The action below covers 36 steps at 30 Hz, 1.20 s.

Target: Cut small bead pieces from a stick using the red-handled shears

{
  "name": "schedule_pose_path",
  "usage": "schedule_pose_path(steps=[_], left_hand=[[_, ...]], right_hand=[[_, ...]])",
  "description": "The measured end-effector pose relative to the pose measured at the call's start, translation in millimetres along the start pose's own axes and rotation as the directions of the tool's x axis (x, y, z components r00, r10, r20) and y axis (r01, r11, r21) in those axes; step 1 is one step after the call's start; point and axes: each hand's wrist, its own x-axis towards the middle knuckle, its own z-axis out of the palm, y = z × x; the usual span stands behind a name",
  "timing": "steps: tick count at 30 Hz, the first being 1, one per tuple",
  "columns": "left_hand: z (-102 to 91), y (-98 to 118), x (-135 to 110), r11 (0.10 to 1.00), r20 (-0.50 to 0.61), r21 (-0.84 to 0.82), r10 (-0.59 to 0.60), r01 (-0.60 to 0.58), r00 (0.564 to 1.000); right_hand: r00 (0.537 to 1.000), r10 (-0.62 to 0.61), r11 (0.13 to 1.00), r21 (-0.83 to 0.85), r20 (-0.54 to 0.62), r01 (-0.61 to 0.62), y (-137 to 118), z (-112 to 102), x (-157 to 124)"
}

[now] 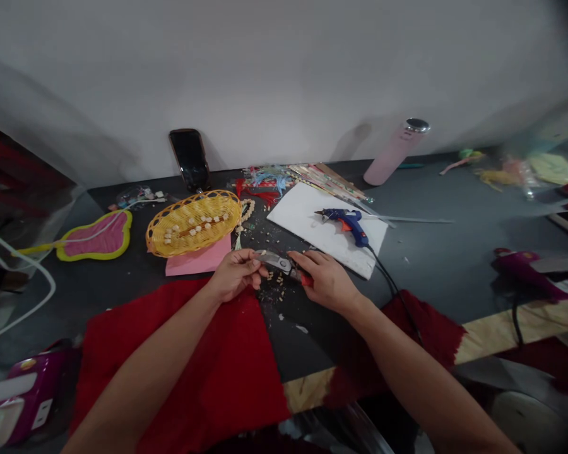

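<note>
My right hand (330, 279) is closed round the red handles of a pair of pruning shears (279, 261), whose metal blades point left. At the blade tips, my left hand (236, 275) is closed in a pinch. What it pinches is mostly hidden, though a small pale bit shows by the blade. Under the shears, small pale cut pieces (280, 280) lie scattered on the dark table. Beyond my left hand, a yellow woven basket (156, 217) holds several small pale pieces, and a loop of pale beads (248, 211) lies beside it.
A blue hot glue gun (343, 221) rests on a white board (303, 217), its cord trailing forward. A phone (189, 157) and pink bottle (395, 154) stand near the wall. Red cloth (199, 359) covers the front left. Tassels (267, 180) and a pink fan-shaped item (97, 238) lie farther back.
</note>
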Motion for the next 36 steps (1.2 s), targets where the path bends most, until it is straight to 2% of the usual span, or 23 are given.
schedule_pose_path(steps=[7, 10, 16, 27, 36], left_hand=[[-0.5, -0.3, -1.6, 1.0, 0.007, 0.001, 0.015, -0.015, 1.0], [-1.6, 0.3, -1.6, 1.0, 0.014, -0.001, 0.017, -0.017, 1.0], [-3.1, 1.3, -3.4, 1.0, 0.1, 0.017, -0.003, 0.001, 0.995], [-7.5, -1.5, -3.2, 1.0, 0.169, 0.026, 0.007, -0.011, 0.986], [-13.2, 3.3, -6.7, 0.997, 0.279, 0.037, -0.071, 0.063, 0.958]], right_hand=[[0.999, 0.048, 0.998, -0.037, 0.014, -0.047, -6.8, 2.4, -1.2], [1.0, 0.028, 0.998, -0.055, 0.005, -0.028, -2.9, 4.8, -0.3], [0.999, -0.033, 0.999, -0.02, 0.019, 0.033, 4.1, 2.1, 0.5], [0.999, -0.049, 0.998, 0.026, 0.001, 0.049, 5.4, 2.7, -0.2], [0.996, -0.09, 0.995, 0.044, 0.004, 0.09, 5.9, 0.7, 0.3]])
